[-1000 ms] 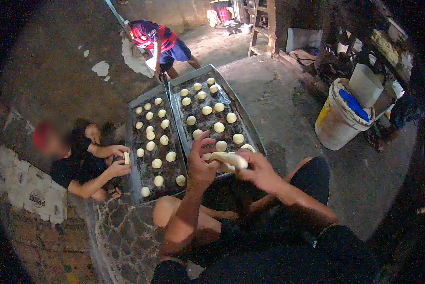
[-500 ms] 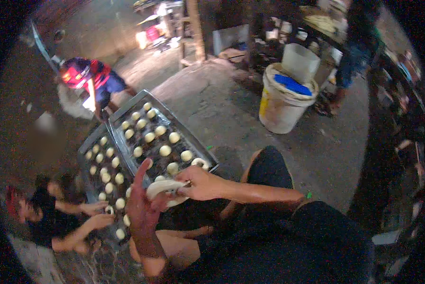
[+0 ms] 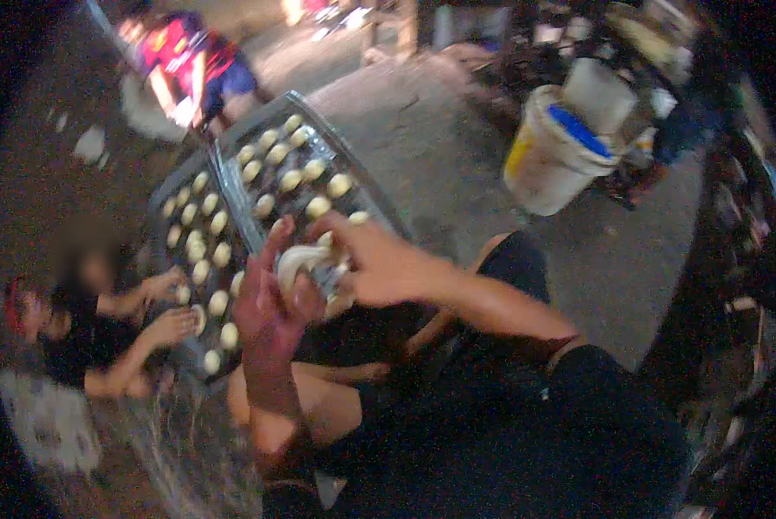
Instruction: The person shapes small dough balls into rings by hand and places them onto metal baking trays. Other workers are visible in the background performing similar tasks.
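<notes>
A pale ring of dough (image 3: pixel 300 257) is stretched between my two hands above the near end of the trays. My left hand (image 3: pixel 271 307) holds the ring's left side, its thumb against the dough and a finger pointing up. On the other side my right hand (image 3: pixel 388 264) grips the ring, fingers curled round it. Beneath and beyond lies a dark metal tray (image 3: pixel 356 156) bearing rows of round dough balls (image 3: pixel 319 207). Another tray (image 3: pixel 180 180) adjoins it on the left, also with several dough balls. My hands cover part of the nearer rows.
At the left, a co-worker's hands (image 3: pixel 173 324) work on a dough ring (image 3: pixel 199 320) over the left tray. Another person in a red and blue shirt (image 3: pixel 185 56) bends beyond the trays. A white bucket (image 3: pixel 552 160) with a blue inside stands on the floor at the right.
The view has shifted, so trays and bucket sit higher in it. My right hand has turned, its fingers now curling further round the dough ring. Both hands keep hold of it.
</notes>
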Available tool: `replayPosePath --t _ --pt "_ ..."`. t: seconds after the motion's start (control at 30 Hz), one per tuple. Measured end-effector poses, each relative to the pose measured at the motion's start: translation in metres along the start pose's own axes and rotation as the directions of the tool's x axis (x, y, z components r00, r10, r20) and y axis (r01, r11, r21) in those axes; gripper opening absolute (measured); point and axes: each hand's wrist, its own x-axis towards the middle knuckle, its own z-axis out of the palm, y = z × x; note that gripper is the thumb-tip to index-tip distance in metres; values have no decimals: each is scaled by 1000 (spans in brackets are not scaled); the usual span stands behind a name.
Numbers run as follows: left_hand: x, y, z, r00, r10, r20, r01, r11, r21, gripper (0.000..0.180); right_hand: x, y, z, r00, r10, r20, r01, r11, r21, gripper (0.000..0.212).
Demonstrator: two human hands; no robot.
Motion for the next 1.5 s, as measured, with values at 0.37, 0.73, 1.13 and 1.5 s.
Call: replayPosePath --t 0.37,0.73,1.13,1.5 --pt "-40 39 -40 992 118 -46 -122 986 -113 63 30 36 85 948 238 211 -284 341 896 24" --pt "-57 135 -120 881 229 -414 -45 912 409 50 105 113 245 970 235 56 -221 957 -190 27" --pt "-65 149 -154 944 180 -276 -13 857 515 41 126 132 329 990 101 -102 -135 895 -425 26" --pt "-3 75 -149 927 213 -309 148 549 823 39 143 150 257 980 129 -149 -105 981 163 49"
